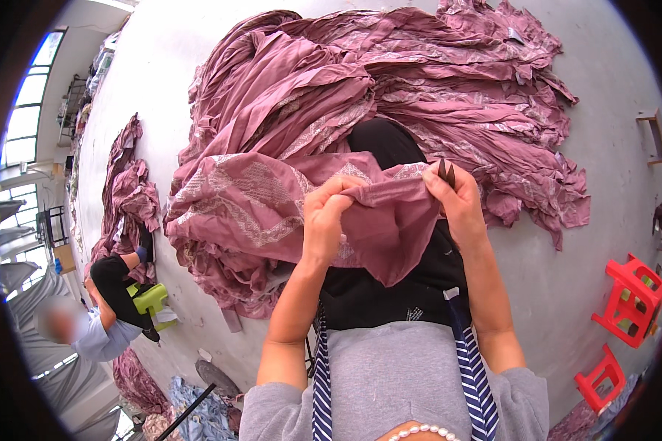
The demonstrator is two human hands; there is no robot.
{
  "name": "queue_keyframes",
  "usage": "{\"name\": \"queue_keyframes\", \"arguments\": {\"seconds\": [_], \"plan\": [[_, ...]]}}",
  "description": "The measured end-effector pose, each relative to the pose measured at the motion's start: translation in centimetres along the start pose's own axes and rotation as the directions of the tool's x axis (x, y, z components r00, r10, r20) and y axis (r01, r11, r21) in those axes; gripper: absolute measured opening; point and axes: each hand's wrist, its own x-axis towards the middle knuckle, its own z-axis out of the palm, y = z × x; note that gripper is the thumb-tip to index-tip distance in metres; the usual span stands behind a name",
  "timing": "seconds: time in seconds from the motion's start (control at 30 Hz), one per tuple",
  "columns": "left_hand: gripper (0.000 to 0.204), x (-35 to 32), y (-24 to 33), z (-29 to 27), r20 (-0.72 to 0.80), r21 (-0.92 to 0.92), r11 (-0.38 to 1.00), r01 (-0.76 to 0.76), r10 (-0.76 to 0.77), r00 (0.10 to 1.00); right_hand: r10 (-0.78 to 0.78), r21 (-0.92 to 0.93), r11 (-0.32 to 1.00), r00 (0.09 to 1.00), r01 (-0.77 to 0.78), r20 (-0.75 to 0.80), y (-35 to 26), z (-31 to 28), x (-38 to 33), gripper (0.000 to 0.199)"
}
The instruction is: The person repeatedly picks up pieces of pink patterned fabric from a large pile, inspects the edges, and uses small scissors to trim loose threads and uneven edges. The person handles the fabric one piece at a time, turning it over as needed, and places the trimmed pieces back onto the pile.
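Observation:
A dusty-pink cloth point(390, 231) with pale lace-like patterning is stretched between my two hands above my lap. My left hand point(325, 213) is closed on its upper edge, near the middle. Over to the right, my right hand point(456, 202) pinches the same edge at the cloth's end. Two dark pointed blades of small thread snips point(446, 173) stick up from my right hand; their handle is hidden in the palm. Between the hands the cloth sags to a loose corner, and its left part spreads out over my knee.
A large heap of the same pink fabric point(287, 88) covers the floor ahead. To the left, a person point(103, 316) sits on a green stool point(153, 300) beside more pink cloth point(132, 191). Red plastic stools point(629, 298) stand at right, with a small wooden stool point(653, 136) beyond.

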Motion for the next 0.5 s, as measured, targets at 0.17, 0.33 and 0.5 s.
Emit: {"name": "queue_keyframes", "arguments": {"seconds": [0.17, 0.33, 0.5], "plan": [[0.024, 0.0, -0.3, 0.4, 0.044, -0.238, 0.958, 0.158, -0.152, 0.987, 0.021, 0.061, 0.998, 0.998, -0.018, -0.059, 1.8, -0.1, 1.0, 0.017], [0.022, -0.2, 0.2, 0.5, 0.042, -0.254, 0.944, 0.21, -0.207, 0.978, -0.021, -0.053, 0.998, 0.998, 0.017, -0.065, 2.7, -0.2, 1.2, 0.02], [0.021, -0.2, -0.7, -0.1, 0.103, -0.277, 0.937, 0.213, -0.191, 0.976, -0.091, -0.271, 0.96, 0.994, 0.07, -0.067, 2.1, -0.5, 1.1, 0.02]]}}
